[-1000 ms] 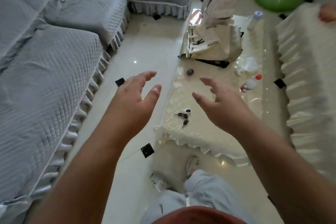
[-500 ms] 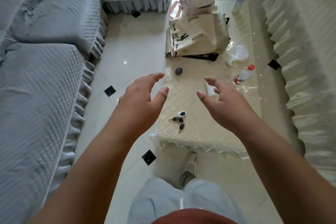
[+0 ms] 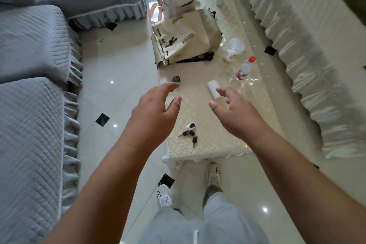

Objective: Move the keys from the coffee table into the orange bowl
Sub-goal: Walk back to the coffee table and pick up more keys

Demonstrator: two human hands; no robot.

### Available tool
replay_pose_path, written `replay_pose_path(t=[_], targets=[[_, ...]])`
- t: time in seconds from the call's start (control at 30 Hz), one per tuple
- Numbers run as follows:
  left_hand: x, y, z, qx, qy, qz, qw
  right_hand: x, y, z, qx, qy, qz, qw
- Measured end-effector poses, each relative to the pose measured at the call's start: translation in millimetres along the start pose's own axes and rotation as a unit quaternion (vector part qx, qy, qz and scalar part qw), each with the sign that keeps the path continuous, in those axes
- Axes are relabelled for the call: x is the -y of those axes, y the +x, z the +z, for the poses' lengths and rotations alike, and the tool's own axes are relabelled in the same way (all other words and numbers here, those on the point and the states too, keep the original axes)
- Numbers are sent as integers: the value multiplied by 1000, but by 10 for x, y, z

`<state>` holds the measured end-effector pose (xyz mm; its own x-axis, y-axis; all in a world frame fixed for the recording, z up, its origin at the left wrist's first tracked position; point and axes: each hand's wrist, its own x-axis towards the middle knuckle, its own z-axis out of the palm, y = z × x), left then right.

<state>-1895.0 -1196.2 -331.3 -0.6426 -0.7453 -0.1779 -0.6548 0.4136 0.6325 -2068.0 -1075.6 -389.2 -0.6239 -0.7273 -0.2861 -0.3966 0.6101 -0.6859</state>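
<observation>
keys (image 3: 189, 133) on coffee table (image 3: 213, 150) | left hand (image 3: 158, 109), right hand (image 3: 236, 114) above | fingers spread, empty

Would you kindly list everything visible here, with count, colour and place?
keys: one bunch, dark with white fob, coffee table's near end
coffee table: one, cream cover, centre
backpack: one, cream, table's far half
water bottle: one, red cap, table's right side
small oval object: one, dark, table's left side
small block: one, white, mid-table
sofa: one, grey, left
shoes: two, pale, floor
left hand: one, open, above table
right hand: one, open, above table
</observation>
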Motion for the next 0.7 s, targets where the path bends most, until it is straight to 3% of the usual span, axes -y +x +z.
replay_pose_path(t=[0.4, 0.7], targets=[[535, 13, 225, 37, 6, 44, 998, -364, -237, 512, -69, 34, 58, 995], [688, 110, 871, 26, 0, 13, 1000, -866, -68, 725, -41, 28, 56, 997]])
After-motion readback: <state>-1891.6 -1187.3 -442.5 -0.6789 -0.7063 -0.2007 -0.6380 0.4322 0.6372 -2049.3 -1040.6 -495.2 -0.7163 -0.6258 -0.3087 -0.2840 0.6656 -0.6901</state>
